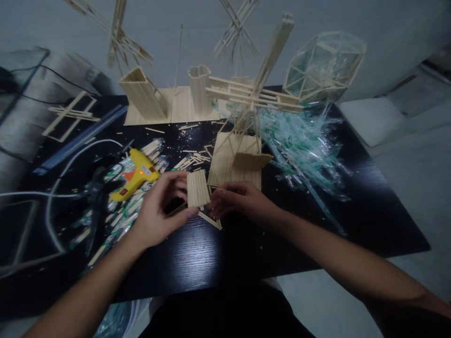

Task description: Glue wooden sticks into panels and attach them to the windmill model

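My left hand (155, 211) grips a small flat panel of glued wooden sticks (198, 189), thumb at its lower edge and fingers at its upper left. Close against the panel's right side is my right hand (243, 202), its fingers curled together; what they pinch, if anything, is hidden. Below the hands a thin stick frame (211, 221) lies on the table, partly covered. Just beyond the right hand stands a stick base (225, 157) with a leaning panel (252, 161) and a windmill-like stick model (253, 96) on it.
A yellow hot glue gun (136, 173) lies left, over wrapped sticks (116, 220) beside black pliers (94, 202). Crumpled plastic wrappers (303, 141) spread at right. Stick towers (144, 94) line the back of the black table (352, 211). A white cable (52, 192) loops at left.
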{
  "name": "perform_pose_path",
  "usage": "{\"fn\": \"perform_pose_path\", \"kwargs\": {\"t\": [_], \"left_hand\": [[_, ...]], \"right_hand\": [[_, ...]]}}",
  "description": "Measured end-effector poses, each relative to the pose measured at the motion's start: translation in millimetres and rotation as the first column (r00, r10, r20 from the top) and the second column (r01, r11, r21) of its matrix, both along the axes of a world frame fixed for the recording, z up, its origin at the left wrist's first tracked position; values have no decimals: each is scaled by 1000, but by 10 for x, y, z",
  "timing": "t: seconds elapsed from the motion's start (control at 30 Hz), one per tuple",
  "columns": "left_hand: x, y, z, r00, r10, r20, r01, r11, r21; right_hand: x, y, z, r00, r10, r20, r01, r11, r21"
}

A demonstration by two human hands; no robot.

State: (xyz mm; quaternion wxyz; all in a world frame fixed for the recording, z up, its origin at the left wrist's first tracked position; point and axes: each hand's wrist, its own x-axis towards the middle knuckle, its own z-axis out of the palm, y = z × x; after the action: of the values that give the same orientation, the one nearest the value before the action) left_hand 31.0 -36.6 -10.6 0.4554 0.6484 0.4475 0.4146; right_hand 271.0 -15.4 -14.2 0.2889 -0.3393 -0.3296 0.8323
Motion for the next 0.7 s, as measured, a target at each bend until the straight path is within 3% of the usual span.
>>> {"fn": "perform_pose_path", "kwargs": {"t": [0.1,0.23,0.5,0.7], "left_hand": [[-8,29,-14,949,42,313,23,979,-201],[58,54,39,848,134,512,72,929,-363],[120,86,211,758,264,596,180,794,-580],[104,102,222,732,297,613,220,749,-625]], "right_hand": [[4,-2,-17,1000,-23,-8,23,1000,15],[14,-6,-27,999,-44,5,44,998,37],[14,-12,-56,995,-63,76,55,993,102],[11,-10,-66,994,-62,91,48,988,148]]}}
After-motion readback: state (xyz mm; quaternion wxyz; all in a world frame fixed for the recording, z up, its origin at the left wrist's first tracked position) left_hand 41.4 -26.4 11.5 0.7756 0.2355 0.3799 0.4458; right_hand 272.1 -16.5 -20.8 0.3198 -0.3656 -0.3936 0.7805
